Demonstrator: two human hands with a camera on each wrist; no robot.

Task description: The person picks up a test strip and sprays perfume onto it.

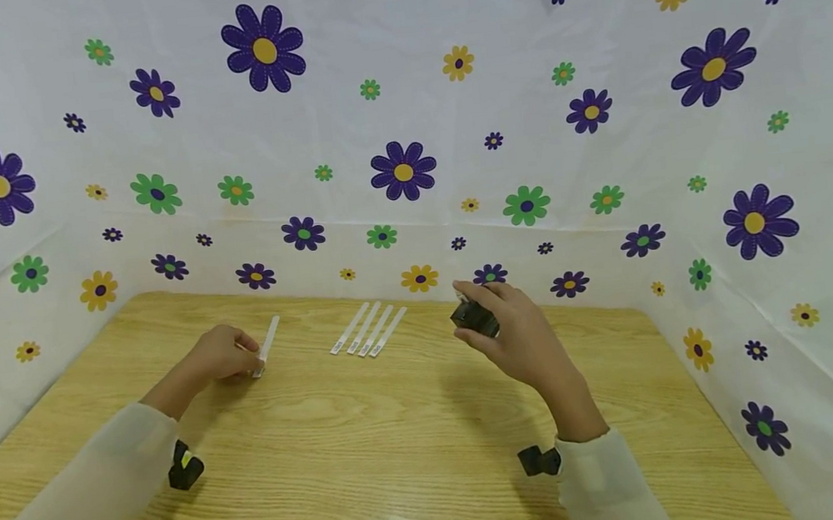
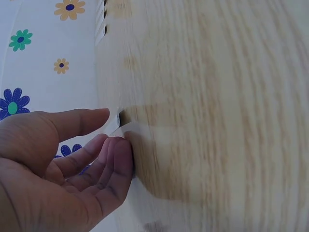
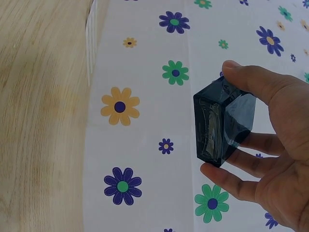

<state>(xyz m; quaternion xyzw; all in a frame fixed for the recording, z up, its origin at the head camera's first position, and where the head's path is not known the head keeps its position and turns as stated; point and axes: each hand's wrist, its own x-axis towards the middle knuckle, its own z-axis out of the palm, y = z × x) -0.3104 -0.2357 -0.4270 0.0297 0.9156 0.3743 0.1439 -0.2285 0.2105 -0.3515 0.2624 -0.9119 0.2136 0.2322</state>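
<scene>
In the head view my left hand [image 1: 224, 351] is at the near end of a single white paper strip [image 1: 269, 338] on the table. The left wrist view shows its thumb and bent fingers apart, with the strip's end [image 2: 115, 123] between them; whether they touch it I cannot tell. Raised above the table at the right, my right hand [image 1: 517, 336] grips a dark, faceted glass perfume bottle [image 1: 473, 319]. In the right wrist view, the thumb lies over one edge of the bottle [image 3: 215, 123] and fingers support the opposite side.
Several more white strips [image 1: 367, 329] lie side by side, slanted, between the hands, with small printed marks at their near ends. The wooden table [image 1: 315, 454] meets a white flowered cloth [image 1: 343, 125] at the back and sides.
</scene>
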